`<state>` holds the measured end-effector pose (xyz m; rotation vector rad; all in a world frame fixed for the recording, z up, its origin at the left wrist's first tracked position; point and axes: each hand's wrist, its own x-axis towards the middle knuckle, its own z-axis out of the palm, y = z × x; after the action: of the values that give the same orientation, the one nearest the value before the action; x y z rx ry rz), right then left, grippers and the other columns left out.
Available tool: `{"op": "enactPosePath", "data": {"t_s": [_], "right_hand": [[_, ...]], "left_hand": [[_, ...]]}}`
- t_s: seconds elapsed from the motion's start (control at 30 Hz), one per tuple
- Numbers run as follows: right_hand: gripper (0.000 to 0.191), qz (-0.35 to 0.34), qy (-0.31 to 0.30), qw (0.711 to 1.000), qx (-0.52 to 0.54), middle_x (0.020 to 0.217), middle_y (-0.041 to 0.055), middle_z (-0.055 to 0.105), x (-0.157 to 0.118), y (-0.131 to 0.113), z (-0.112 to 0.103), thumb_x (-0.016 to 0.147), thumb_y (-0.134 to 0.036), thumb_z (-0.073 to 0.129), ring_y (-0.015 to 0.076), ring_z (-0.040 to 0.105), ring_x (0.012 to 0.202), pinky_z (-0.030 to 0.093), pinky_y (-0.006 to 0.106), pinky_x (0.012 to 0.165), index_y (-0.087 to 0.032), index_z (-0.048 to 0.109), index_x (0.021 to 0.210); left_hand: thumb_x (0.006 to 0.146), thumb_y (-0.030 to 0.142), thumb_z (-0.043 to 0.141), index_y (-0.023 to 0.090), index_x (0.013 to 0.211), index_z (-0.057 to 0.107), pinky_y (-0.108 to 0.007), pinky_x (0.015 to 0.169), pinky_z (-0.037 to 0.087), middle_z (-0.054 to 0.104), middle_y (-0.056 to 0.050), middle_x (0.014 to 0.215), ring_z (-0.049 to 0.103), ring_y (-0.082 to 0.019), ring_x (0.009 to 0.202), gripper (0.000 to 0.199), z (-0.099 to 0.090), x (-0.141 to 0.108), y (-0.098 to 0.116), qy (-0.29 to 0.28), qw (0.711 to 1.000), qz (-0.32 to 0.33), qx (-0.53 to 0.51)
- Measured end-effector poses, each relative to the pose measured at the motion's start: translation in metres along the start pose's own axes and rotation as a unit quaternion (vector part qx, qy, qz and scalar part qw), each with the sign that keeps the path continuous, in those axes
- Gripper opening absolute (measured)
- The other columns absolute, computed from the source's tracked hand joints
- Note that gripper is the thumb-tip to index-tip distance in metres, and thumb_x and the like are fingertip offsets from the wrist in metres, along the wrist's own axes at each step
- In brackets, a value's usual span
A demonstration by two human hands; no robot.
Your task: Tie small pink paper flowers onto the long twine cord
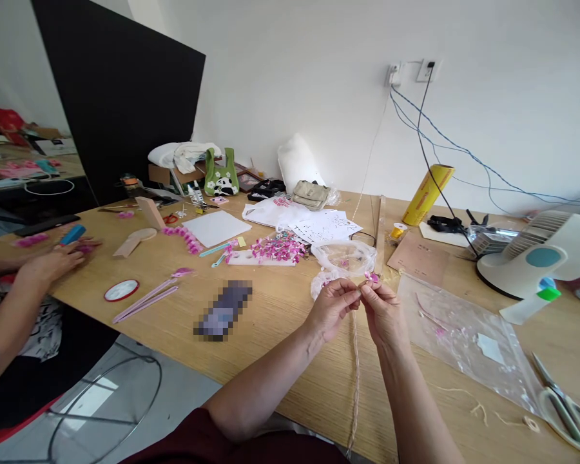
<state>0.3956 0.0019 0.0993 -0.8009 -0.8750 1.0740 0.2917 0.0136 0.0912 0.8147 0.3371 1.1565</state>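
My left hand (336, 308) and my right hand (383, 310) meet over the table, fingertips pinched together. A small pink artificial flower (371, 277) sticks up at my right fingertips. Its thin stem seems to run between both hands, mostly covered by the fingers. Just behind the hands lies a clear plastic bag (343, 256) with small pink pieces. A bunch of pink flowers (278, 248) rests on a white foam strip (239, 258) farther left. To the right, a flat clear bag (457, 332) holds a thin pink stem.
Scissors (565, 406) lie at the right edge, near a white fan (522, 258) and a green-capped bottle (531, 306). A twisted cord (356, 386) hangs below my hands. A phone (223, 310) and pink strips (147, 299) lie left. A co-worker's hands (67, 258) work at far left.
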Motion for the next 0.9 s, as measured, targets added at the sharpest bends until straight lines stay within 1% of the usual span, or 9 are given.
{"op": "enactPosePath", "data": {"t_s": [0.1, 0.2, 0.33, 0.5, 0.6, 0.7, 0.8, 0.9], "right_hand": [[0.008, -0.016, 0.009, 1.0, -0.003, 0.065, -0.0038, 0.057, -0.0025, 0.0048, 0.0009, 0.061, -0.022, 0.073, 0.0101, 0.048, 0.064, 0.039, 0.026, 0.067, -0.021, 0.065, 0.062], [0.007, -0.045, 0.006, 0.999, -0.027, 0.065, -0.0037, 0.057, -0.0046, 0.0082, 0.002, 0.064, -0.022, 0.071, 0.0104, 0.049, 0.064, 0.039, 0.026, 0.066, -0.022, 0.064, 0.062], [0.009, -0.064, 0.019, 0.996, -0.066, 0.062, -0.0031, 0.054, -0.0058, 0.008, 0.0033, 0.066, -0.025, 0.069, 0.0119, 0.048, 0.062, 0.04, 0.026, 0.062, -0.022, 0.062, 0.062], [0.01, -0.078, 0.015, 0.994, -0.076, 0.062, -0.0023, 0.055, -0.0042, 0.0047, 0.0029, 0.066, -0.026, 0.069, 0.0123, 0.049, 0.062, 0.041, 0.027, 0.063, -0.023, 0.061, 0.06], [0.01, -0.075, 0.02, 0.994, -0.083, 0.063, -0.0018, 0.055, -0.0028, 0.0052, 0.0019, 0.066, -0.028, 0.069, 0.0127, 0.049, 0.062, 0.042, 0.027, 0.062, -0.023, 0.062, 0.061], [0.009, -0.055, 0.03, 0.995, -0.078, 0.07, 0.0001, 0.06, -0.0027, 0.0063, 0.0013, 0.063, -0.03, 0.071, 0.0146, 0.053, 0.068, 0.044, 0.03, 0.068, -0.023, 0.065, 0.066], [0.017, -0.028, 0.024, 0.997, -0.074, 0.078, 0.0018, 0.064, -0.0042, 0.0058, 0.0012, 0.059, -0.029, 0.074, 0.0172, 0.055, 0.076, 0.044, 0.033, 0.074, -0.024, 0.068, 0.074], [0.017, -0.018, 0.018, 0.997, -0.069, 0.076, 0.0011, 0.064, -0.006, 0.0039, 0.0008, 0.059, -0.027, 0.074, 0.0161, 0.055, 0.075, 0.044, 0.032, 0.074, -0.024, 0.068, 0.075]], "left_hand": [[0.062, 0.026, 0.073, 0.014, 0.073, 0.057, -0.02, 0.058, 0.034, 0.052, 0.003, 0.062, 0.046, -0.005, 0.057, 0.023, -0.005, -0.0003, 0.0001, 0.007, 1.0, -0.009, 0.021], [0.063, 0.027, 0.072, 0.013, 0.072, 0.058, -0.02, 0.056, 0.032, 0.051, 0.003, 0.058, 0.045, -0.005, 0.054, 0.022, -0.0081, -0.0003, 0.0, 0.017, 0.999, -0.006, 0.05], [0.063, 0.03, 0.071, 0.012, 0.069, 0.059, -0.02, 0.053, 0.031, 0.05, 0.003, 0.054, 0.043, -0.006, 0.051, 0.022, -0.0099, 0.0016, -0.0026, 0.049, 0.993, 0.018, 0.107], [0.063, 0.032, 0.07, 0.013, 0.068, 0.061, -0.022, 0.055, 0.036, 0.053, 0.002, 0.055, 0.047, -0.007, 0.053, 0.022, -0.0098, 0.0028, -0.0054, 0.047, 0.984, 0.059, 0.159], [0.064, 0.033, 0.069, 0.013, 0.068, 0.061, -0.022, 0.055, 0.037, 0.053, 0.001, 0.055, 0.047, -0.008, 0.054, 0.021, -0.0088, 0.0024, -0.0056, 0.051, 0.981, 0.068, 0.174], [0.065, 0.032, 0.069, 0.013, 0.067, 0.061, -0.022, 0.055, 0.037, 0.052, 0.001, 0.054, 0.046, -0.008, 0.054, 0.021, -0.0086, 0.0025, -0.006, 0.061, 0.984, 0.072, 0.153], [0.065, 0.031, 0.068, 0.013, 0.068, 0.061, -0.022, 0.056, 0.036, 0.052, 0.001, 0.054, 0.046, -0.008, 0.054, 0.02, -0.0092, 0.0031, -0.0067, 0.072, 0.987, 0.075, 0.125], [0.067, 0.03, 0.068, 0.013, 0.069, 0.061, -0.022, 0.057, 0.036, 0.053, 0.001, 0.055, 0.046, -0.008, 0.055, 0.018, -0.009, 0.0027, -0.0069, 0.064, 0.988, 0.079, 0.12]]}}
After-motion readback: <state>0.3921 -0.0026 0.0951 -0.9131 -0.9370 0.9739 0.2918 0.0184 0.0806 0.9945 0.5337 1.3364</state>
